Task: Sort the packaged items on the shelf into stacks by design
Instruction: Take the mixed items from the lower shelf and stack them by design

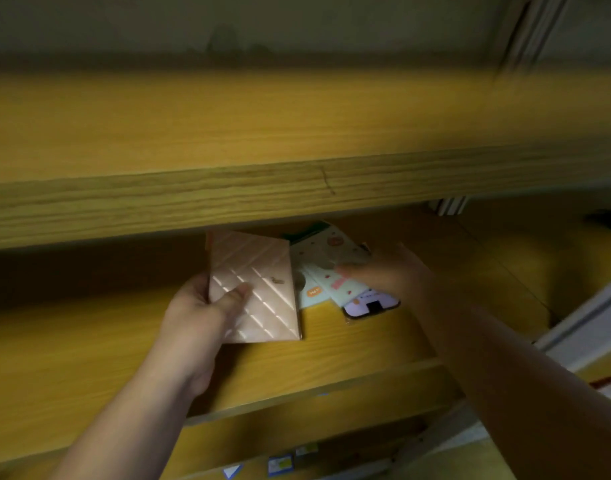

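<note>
A wooden shelf (pixel 349 344) is carrying the packages. The left hand (pixel 196 313) is gripping a pink quilted package (pixel 259 289) — thumb across its front. The right hand (pixel 390 275) is resting on overlapping white patterned packages (pixel 326 268) just beside it — fingers blurred, so their spread cannot be told.

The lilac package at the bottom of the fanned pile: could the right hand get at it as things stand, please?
Probably yes: the right hand already lies on the pile, and the lilac package pokes out in front, uncovered, though white packages overlap its far end.
</note>
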Demonstrator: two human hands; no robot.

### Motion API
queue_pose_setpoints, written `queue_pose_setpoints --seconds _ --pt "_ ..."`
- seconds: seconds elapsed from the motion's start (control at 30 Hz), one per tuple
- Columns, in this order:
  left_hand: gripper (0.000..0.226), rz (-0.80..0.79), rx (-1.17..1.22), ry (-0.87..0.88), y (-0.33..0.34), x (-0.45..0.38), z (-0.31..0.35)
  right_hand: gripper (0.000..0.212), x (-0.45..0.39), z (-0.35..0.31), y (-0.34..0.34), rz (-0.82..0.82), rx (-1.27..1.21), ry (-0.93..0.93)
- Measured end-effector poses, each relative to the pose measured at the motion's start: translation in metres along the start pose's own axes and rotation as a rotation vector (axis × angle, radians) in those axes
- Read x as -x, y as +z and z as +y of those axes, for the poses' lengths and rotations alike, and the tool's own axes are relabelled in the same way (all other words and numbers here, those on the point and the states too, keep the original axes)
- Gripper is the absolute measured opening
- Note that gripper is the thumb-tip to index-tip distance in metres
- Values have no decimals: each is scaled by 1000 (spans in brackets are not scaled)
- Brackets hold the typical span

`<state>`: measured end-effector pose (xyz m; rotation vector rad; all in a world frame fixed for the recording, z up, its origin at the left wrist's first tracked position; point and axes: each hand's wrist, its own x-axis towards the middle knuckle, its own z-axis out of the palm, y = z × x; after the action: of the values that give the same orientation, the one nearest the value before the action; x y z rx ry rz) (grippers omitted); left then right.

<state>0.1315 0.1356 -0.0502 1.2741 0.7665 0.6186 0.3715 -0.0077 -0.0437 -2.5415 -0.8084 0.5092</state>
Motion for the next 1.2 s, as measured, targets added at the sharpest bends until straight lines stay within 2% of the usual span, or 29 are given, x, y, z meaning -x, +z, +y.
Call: queue_pose_setpoints --seconds 0.07,0.23,0.37,0.47,0.6,0.7,0.77,0.87,0.97,1.07,1.2 --pt "17 -6 15 5 2 0 1 70 -1 5 -9 -1 -32 17" --pt "16 -23 64 12 8 1 2 83 2 8 -16 33 -30 49" --pt "11 -7 98 41 16 3 5 77 8 7 -19 107 -82 22" --pt "10 -4 125 56 24 12 9 57 16 7 -21 130 -80 13" --pt "25 -47 193 50 38 31 14 22 41 17 -30 127 -409 -8" --pt "24 -54 216 52 58 53 14 16 76 43 -41 173 -738 21" --pt "20 -59 238 50 74 69 11 17 102 66 -50 194 -839 16" --pt "32 -117 266 10 104 101 3 11 146 101 -69 206 -974 39" --pt "36 -175 247 -9 141 140 -9 7 190 139 -91 119 -1054 94" --pt "40 -228 235 -49 187 180 -23 8 230 181 -115 25 -1069 226" --pt "36 -207 209 -92 256 225 -48 10 269 245 -150 66 -1089 172"
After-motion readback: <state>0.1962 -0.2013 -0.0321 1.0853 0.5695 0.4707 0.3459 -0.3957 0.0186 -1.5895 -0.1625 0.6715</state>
